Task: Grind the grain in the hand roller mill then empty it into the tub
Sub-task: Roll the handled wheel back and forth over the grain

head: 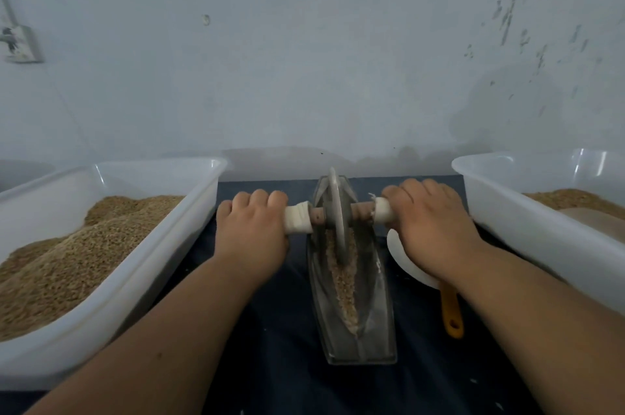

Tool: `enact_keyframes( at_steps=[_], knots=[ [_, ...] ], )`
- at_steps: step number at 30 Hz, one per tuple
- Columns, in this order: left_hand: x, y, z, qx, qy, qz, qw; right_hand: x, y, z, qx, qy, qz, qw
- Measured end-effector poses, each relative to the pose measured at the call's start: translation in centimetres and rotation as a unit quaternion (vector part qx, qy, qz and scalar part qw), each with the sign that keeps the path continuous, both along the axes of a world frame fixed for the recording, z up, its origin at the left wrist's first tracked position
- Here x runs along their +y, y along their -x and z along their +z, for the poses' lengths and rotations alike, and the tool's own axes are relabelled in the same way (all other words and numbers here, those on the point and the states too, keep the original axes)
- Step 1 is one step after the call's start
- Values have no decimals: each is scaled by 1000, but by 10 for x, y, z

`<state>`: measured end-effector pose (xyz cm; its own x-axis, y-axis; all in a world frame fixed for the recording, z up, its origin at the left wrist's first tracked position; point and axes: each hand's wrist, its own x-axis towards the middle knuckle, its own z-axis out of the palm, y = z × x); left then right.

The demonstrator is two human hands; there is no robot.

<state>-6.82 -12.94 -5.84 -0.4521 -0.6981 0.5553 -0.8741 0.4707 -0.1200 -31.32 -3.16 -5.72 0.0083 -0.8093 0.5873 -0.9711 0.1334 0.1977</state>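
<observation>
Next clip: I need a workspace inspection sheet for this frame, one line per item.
Surface: dark cloth between the tubs, with a few pale specks.
Job's things: metal trough lies lengthways and holds a strip of grain. The wheel stands in it on a crossbar. The left tub is heaped with grain; the right tub holds less.
Clutter: scoop with a yellow handle lies on the cloth, partly under the right forearm.
Hands: left hand and right hand each grip a white-wrapped end of the crossbar.
Cables: none certain; a blurred wall box at far left has a line running up from it.
Surroundings: pale wall, marked on the right.
</observation>
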Motion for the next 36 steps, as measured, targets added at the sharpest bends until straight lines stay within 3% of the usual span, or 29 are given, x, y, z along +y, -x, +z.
enact_keyframes(
  at_steps=[3, 7, 10, 12, 17, 20, 23, 26, 28, 31, 34, 36],
  knots=[
    [3, 0, -2, -8, 34, -12, 999, -1, 3, -3, -14, -20, -14, 1000],
    [15, -7, 14, -61, -11, -26, 998, 14, 4, 16, -96, -141, 13, 985],
    [30, -15, 33, -95, -37, -41, 994, 38, 6, 42, -195, -296, 44, 934],
    [39, -24, 43, -121, -79, -56, 988, 54, 6, 58, -211, -372, 53, 902],
    [54, -44, 62, -137, -178, -79, 971, 73, 4, 84, -239, -450, 85, 856],
    [51, -42, 61, -127, -217, -87, 964, 68, 4, 79, -249, -441, 78, 858],
    [37, -28, 46, -127, -112, -76, 983, 51, 6, 60, -217, -382, 43, 897],
    [21, -11, 20, -94, 28, -35, 995, 23, 12, 30, -192, -259, 22, 946],
    [13, -7, 8, -47, 42, -47, 997, 8, 14, 11, -117, -141, 0, 983],
    [3, -9, -3, -25, 36, -54, 998, -2, 16, -2, -46, -49, -14, 998],
    [2, -11, 0, -42, -5, -34, 999, 3, 16, 4, -32, -60, 7, 998],
    [6, -14, 11, -55, -43, -19, 997, 14, 14, 20, -75, -131, 25, 988]
  ],
)
